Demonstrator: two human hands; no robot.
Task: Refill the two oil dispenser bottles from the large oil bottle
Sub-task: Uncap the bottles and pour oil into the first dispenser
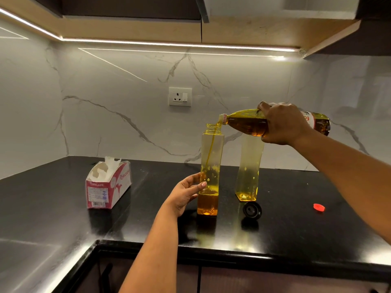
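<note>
So the right hand was wrapped around the big oil bottle, fingers clamped over its middle, tipped nearly flat with the neck right over the mouth of the near dispenser bottle. A thin stream of oil ran down inside it, and the level at the bottom was still pretty low. The left hand steadied that dispenser from the side, thumb in front and fingers curled round the back of its lower half. The second dispenser bottle stood just to the right and a bit further back, open on top as far as I could tell, almost empty. A black lid sat right at its base, and a red cap lay well off to the right. The tissue box was way over on the left, so there was plenty of bare black countertop between it and the bottles, and a good strip toward the front edge too.
</note>
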